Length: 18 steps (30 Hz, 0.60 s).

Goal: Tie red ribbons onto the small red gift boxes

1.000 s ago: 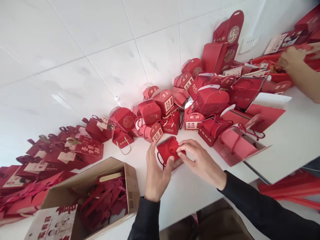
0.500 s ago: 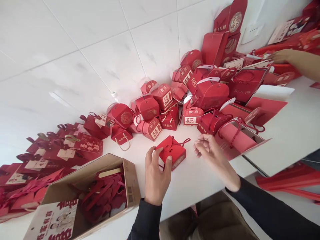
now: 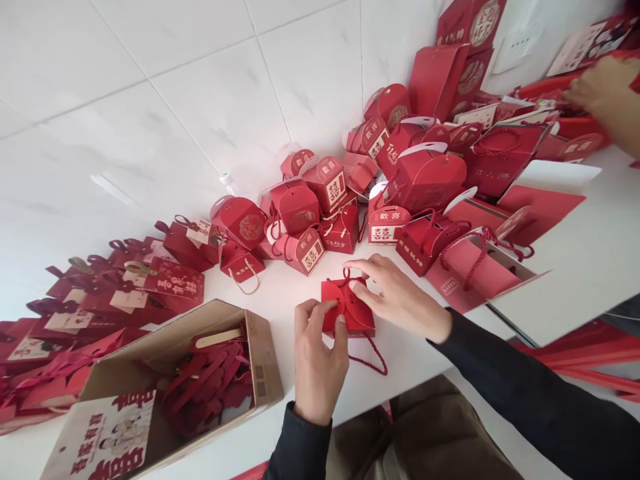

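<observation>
A small red gift box (image 3: 356, 322) sits on the white table in front of me, with overlapping curved flaps on top. My left hand (image 3: 323, 353) grips its left and near side, fingertips on the flaps. At the box's far edge, the thumb and index finger of my right hand (image 3: 400, 297) are closed around a small loop of red cord (image 3: 347, 273). A second twisted cord loop (image 3: 377, 360) hangs from the near side and lies on the table. The palms of both hands are turned away from view.
An open cardboard box (image 3: 265, 360) of red cut-out pieces stands at left. Rows of red bags (image 3: 175, 287) line the wall behind it. Piled red gift boxes (image 3: 295, 207) and paper bags (image 3: 485, 267) fill the back and right. Another person's hand (image 3: 607, 93) reaches in at upper right.
My right hand has moved left from beside the box to the cord loop at its far edge. The box has turned, so a cord now lies at its near side.
</observation>
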Each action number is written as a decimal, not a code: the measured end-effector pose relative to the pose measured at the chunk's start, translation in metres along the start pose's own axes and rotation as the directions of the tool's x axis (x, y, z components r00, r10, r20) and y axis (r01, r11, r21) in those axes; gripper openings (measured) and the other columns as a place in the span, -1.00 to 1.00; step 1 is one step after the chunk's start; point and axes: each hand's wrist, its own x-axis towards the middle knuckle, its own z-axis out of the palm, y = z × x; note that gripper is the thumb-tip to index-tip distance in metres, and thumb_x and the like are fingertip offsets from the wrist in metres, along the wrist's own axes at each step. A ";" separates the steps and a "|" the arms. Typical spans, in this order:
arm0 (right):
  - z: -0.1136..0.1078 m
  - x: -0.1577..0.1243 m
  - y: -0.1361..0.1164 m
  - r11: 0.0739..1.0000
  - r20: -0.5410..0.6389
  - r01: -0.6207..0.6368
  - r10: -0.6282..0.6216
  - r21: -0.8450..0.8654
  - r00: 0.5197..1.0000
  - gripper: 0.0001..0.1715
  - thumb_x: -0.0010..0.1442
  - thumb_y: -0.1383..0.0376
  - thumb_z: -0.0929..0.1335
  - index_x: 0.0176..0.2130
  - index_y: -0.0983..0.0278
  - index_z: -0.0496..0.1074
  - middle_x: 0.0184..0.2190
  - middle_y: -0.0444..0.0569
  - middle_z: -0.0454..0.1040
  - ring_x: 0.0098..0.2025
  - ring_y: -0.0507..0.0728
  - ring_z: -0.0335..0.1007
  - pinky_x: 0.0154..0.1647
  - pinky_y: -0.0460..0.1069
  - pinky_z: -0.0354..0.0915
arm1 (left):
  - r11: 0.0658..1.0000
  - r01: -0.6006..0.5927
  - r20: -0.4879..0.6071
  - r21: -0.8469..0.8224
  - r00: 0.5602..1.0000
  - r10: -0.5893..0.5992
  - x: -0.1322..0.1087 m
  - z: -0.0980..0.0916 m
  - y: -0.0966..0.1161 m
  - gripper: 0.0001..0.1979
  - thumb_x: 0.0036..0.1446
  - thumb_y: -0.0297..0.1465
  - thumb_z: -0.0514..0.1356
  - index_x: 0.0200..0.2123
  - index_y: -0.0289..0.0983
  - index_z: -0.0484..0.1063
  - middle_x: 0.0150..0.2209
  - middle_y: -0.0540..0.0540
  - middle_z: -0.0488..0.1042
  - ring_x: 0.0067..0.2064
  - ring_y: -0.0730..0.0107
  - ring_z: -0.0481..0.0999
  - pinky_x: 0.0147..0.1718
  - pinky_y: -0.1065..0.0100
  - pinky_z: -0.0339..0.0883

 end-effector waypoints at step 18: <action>-0.005 -0.038 0.001 0.999 -0.041 0.023 -0.021 0.042 0.999 -0.77 0.45 0.10 0.27 -0.01 0.12 0.41 -0.08 -0.03 0.53 -0.01 0.19 0.48 0.01 0.10 0.41 | 0.992 0.092 -0.001 -0.088 0.996 -0.092 -0.017 -0.003 0.002 -0.80 0.40 -0.41 0.10 -0.07 -0.15 0.54 -0.10 -0.12 0.40 -0.06 0.32 0.50 -0.08 0.30 0.43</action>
